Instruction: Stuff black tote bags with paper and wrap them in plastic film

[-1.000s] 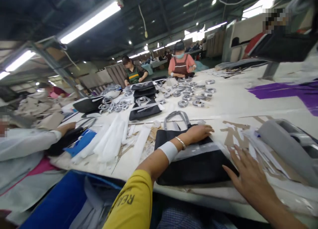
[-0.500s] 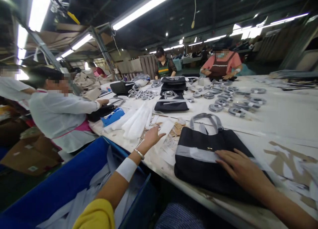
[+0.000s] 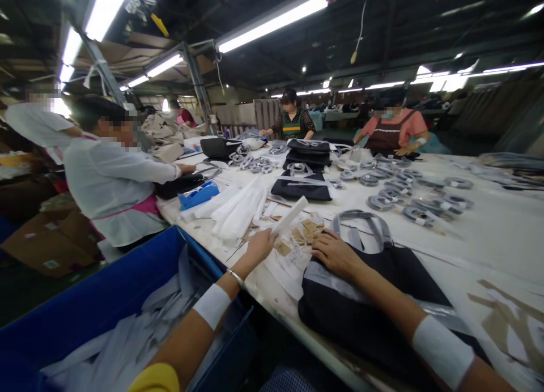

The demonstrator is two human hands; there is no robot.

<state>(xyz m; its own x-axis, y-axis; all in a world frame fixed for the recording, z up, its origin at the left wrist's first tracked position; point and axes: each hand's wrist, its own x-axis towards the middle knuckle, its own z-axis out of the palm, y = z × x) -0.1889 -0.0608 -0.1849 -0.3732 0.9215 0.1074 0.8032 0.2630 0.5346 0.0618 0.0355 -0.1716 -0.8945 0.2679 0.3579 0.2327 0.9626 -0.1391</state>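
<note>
A black handbag (image 3: 340,321) lies flat on the table in front of me, its grey wrapped handles (image 3: 385,233) at the far side. A translucent strip (image 3: 331,278) runs across its front, partly hidden by my right arm. My right hand (image 3: 338,255) rests on the bag's upper left edge, fingers laid out over it. Left of the bag, my left hand (image 3: 260,249) is closed on the near end of a white strip (image 3: 292,213), above paper scraps (image 3: 308,229). Several more white strips (image 3: 238,211) are piled just beyond that hand.
A blue bin (image 3: 106,293) with loose white strips stands below the table edge at left. Farther back are stacked black bags (image 3: 301,188) and coiled grey straps (image 3: 380,202). Co-workers stand at the left and far sides. Brown paper pieces (image 3: 497,318) lie at right.
My left hand has gone from outstretched to closed on a white strip. My right hand has slid from the bag's middle to its upper left edge. The view has shifted slightly.
</note>
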